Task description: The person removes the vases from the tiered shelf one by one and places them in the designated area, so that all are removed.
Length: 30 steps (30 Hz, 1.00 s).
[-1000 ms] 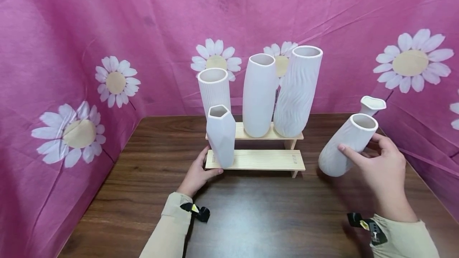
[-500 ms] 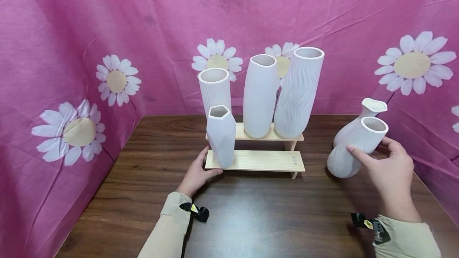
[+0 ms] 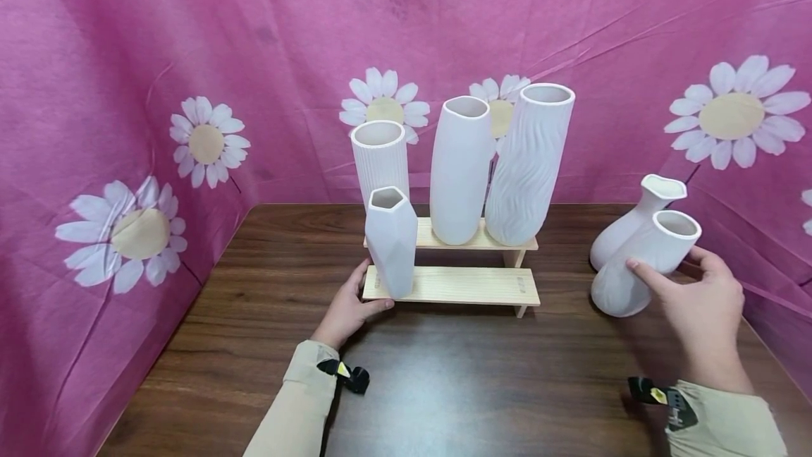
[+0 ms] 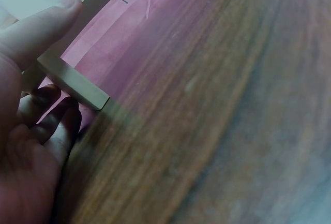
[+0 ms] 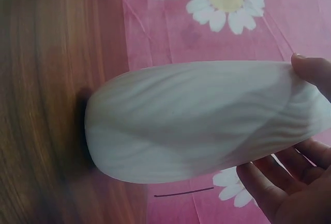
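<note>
On the right of the head view, my right hand [image 3: 704, 309] grips a white wavy-textured vase [image 3: 624, 288] near its upper part, thumb in front and fingers behind. Its rounded base is close over the table in the right wrist view. Behind it stands a white vase with a flared, wavy mouth [image 3: 618, 235], partly covered. My left hand [image 3: 345, 312] holds the left end of a two-tier wooden stand [image 3: 472, 284], thumb at the lower shelf's front edge, fingers curled by the leg [image 4: 75, 81]. A faceted white vase [image 3: 393, 249] stands on that shelf's left end.
The upper shelf bears a ribbed vase [image 3: 379, 164], a smooth vase [image 3: 459, 175] and a tall wavy vase [image 3: 528, 164]. The dark wooden table [image 3: 457, 386] meets a pink daisy-printed cloth [image 3: 285, 62] at its back and sides.
My right hand has moved the wavy-textured vase to the right, to the front of the flared-mouth vase, which shows more of its body now. My left hand stays at the stand.
</note>
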Each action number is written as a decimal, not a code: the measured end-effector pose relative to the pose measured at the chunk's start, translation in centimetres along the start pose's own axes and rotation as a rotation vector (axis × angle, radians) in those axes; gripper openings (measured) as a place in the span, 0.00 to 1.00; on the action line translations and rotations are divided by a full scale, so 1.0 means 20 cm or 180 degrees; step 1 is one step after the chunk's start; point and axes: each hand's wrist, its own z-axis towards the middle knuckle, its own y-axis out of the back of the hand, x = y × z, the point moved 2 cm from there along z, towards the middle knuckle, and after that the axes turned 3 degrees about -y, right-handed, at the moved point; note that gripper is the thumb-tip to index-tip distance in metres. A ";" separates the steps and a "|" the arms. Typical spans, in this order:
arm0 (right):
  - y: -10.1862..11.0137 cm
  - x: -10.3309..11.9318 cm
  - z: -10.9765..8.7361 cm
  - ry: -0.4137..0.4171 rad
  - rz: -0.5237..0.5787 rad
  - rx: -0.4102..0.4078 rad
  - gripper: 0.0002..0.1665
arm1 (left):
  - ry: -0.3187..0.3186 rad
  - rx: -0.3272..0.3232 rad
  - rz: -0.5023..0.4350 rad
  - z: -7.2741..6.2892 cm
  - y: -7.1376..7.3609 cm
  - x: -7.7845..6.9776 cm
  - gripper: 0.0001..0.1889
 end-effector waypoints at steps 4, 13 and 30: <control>0.01 -0.02 0.01 -0.0051 0.0009 -0.0006 0.46 | 0.0009 -0.0016 0.0000 0.00 -0.01 0.00 0.53; 0.01 -0.04 0.04 -0.0179 0.0039 -0.0011 0.47 | 0.0040 0.0022 0.0069 -0.04 0.00 -0.12 0.51; 0.03 -0.07 0.07 -0.0188 0.0055 -0.0032 0.47 | -0.0040 -0.0004 -0.0012 0.01 0.00 0.00 0.53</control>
